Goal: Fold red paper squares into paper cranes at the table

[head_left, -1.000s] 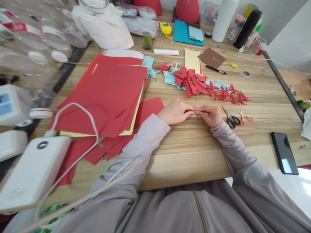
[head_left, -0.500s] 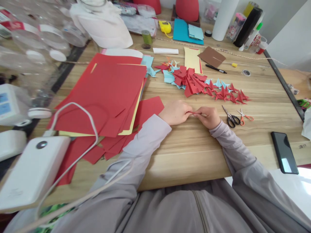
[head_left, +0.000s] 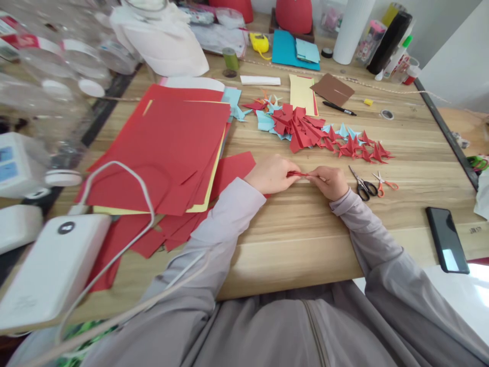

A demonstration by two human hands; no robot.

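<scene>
Red paper (head_left: pixel 298 174), folded into a thin strip, is shown by the head camera near the middle of a light wood-grained table (head_left: pixel 298 239), stretched between two bare hands. Its left part is pinched in the fingers of the left hand (head_left: pixel 273 175), and its right end is clamped between the thumb and fingers of the right hand (head_left: pixel 329 182). The hands are kept just apart, bridged by the paper (whether it touches the tabletop cannot be told).

Beyond them, a heap of folded red and light-blue paper pieces (head_left: pixel 296 127) is spread, continued toward the right by small, pointed red paper shapes (head_left: pixel 349 148). Near the right hand, black-handled metal scissors (head_left: pixel 361 183) are laid beside smaller orange-handled scissors (head_left: pixel 390 185). Left of the left hand, large, flat red sheets (head_left: pixel 183 148) are stacked, and smaller red paper pieces (head_left: pixel 151 242) are partly covered by them. A white power bank (head_left: pixel 53 270), with a white cable (head_left: pixel 135 176) plugged in, is placed at the near left.
</scene>
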